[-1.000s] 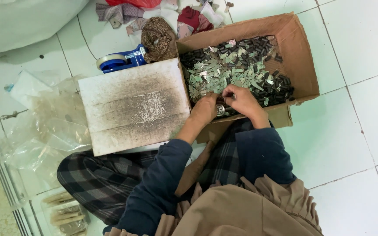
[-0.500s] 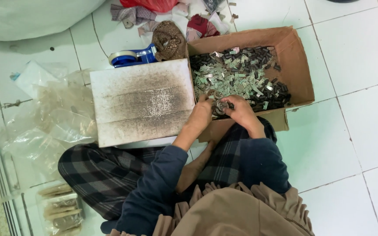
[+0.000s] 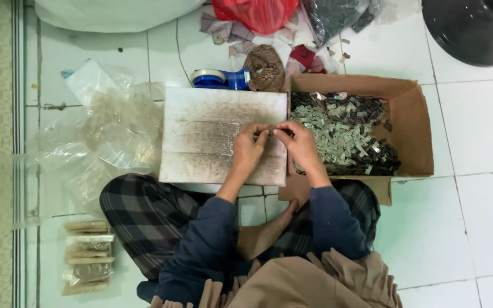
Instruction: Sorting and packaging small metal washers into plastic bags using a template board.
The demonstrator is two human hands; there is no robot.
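Note:
My left hand (image 3: 248, 149) and my right hand (image 3: 299, 141) meet fingertip to fingertip over the right part of a worn white board (image 3: 201, 134), and both pinch a small dark piece (image 3: 271, 131) between them. Just right of my hands stands an open cardboard box (image 3: 415, 122) filled with several small dark and pale green pieces (image 3: 343, 134). I sit cross-legged on the white tiled floor, in checked trousers and dark blue sleeves.
A blue tape dispenser (image 3: 219, 78) and a brown patterned pouch (image 3: 264, 67) lie behind the board. Clear plastic bags (image 3: 95, 142) are heaped at the left, filled packets (image 3: 87, 256) at the lower left. A red bag (image 3: 255, 12) and a black round object (image 3: 475, 28) sit at the back.
Both hands have left the box and moved left over the white board, carrying a small piece. The view has shifted, so more floor behind shows.

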